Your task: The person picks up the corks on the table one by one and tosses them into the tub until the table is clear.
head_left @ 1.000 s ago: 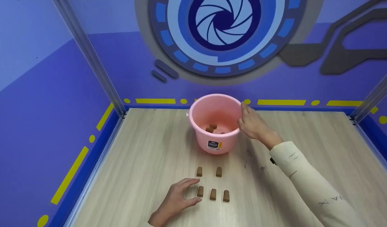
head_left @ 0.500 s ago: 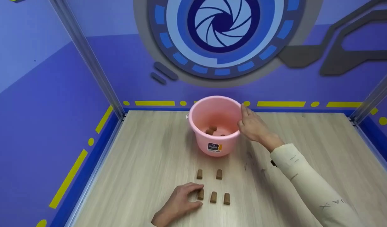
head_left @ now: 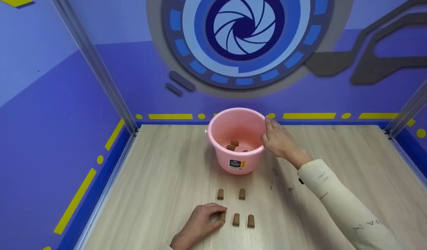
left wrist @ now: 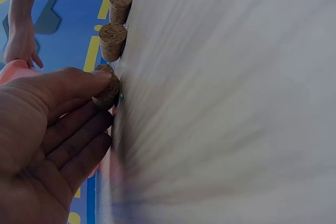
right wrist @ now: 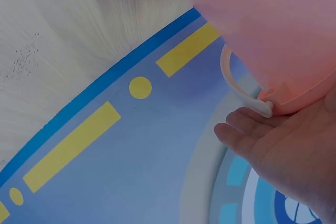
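Ideally, the left hand (head_left: 200, 222), thumb and fingertips pinching the cork (head_left: 222, 217) at lower centre, should press evenly without nudging the neighbouring corks (head_left: 236, 219), while the right hand (head_left: 278, 139) holds the pink bucket (head_left: 251, 164) mid-frame by its rim.

The bucket (head_left: 249, 159) stands on the far part of the bench (head_left: 164, 173), before the back wall (head_left: 137, 76), with corks (head_left: 230, 147) inside and the right hand (head_left: 281, 140) at its right rim. Nearer is a pair (head_left: 241, 194), then a row of three (head_left: 236, 219), the left hand (head_left: 201, 220) around its leftmost cork (head_left: 222, 217).
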